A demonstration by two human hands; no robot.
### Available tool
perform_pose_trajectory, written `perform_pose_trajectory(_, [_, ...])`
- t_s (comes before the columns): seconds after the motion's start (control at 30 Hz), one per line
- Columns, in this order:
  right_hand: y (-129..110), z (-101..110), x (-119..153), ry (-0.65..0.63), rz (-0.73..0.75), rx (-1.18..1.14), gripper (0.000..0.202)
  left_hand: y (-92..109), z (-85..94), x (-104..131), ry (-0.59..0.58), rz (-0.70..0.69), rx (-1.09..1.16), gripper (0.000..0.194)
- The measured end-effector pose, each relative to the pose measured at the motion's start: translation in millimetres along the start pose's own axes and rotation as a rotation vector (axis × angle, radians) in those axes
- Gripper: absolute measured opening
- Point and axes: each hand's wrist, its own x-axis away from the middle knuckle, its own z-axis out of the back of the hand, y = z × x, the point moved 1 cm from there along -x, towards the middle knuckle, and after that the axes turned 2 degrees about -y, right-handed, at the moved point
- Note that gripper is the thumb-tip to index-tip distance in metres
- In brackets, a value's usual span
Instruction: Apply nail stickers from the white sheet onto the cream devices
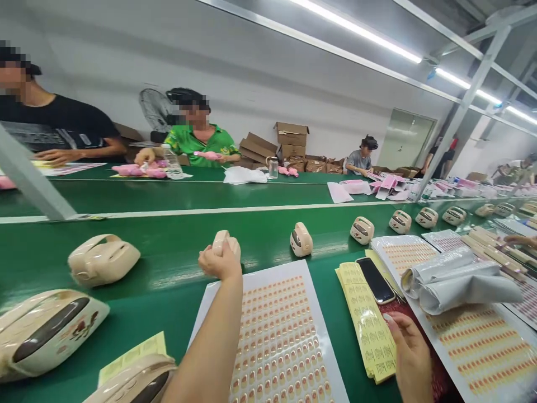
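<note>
Nearest: cream casing (42,330) at the lower-left edge of the green worktop (168,280); left hand (218,261), fingers curled tight round another small cream casing (226,242), holds it above the sticker sheet (281,341). Right hand (409,350), fingers pressed together, pinches the yellow label stack (369,330) beside a phone (375,280). Risk, judged: a dragged forearm could crease the sheet; cardboard boxes (291,140) sit far off, contents unseen.
</note>
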Motion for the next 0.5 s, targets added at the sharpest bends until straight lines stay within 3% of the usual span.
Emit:
perform_pose_trajectory(0.1, [-25, -55, 19, -0.185, 0.121, -0.153, 0.020, 17, 22.1, 48, -0.010, -0.063, 0.110, 0.019])
perform_pose_trajectory(0.13, [-35, -74, 26, -0.316, 0.181, -0.197, 0.018, 23, 33.5, 67, -0.036, -0.110, 0.147, 0.019])
perform_pose_trajectory(0.17, [-44, -92, 33, -0.453, 0.251, -0.229, 0.018, 28, 46.4, 86, -0.078, -0.165, 0.181, 0.019])
perform_pose_trajectory(0.3, [-76, -141, 58, -0.715, 0.492, -0.278, 0.013, 42, 103.5, 153, -0.324, -0.374, 0.264, 0.020])
perform_pose_trajectory(0.37, [-86, -148, 70, -0.713, 0.538, -0.291, 0.014, 41, 128.0, 170, -0.410, -0.533, 0.282, 0.016])
perform_pose_trajectory(0.43, [-94, -147, 80, -0.614, 0.516, -0.293, 0.012, 35, 146.3, 175, -0.454, -0.639, 0.278, 0.008])
perform_pose_trajectory(0.5, [-101, -141, 92, -0.544, 0.520, -0.244, 0.009, 23, 157.1, 171, -0.546, -0.546, 0.257, 0.004])
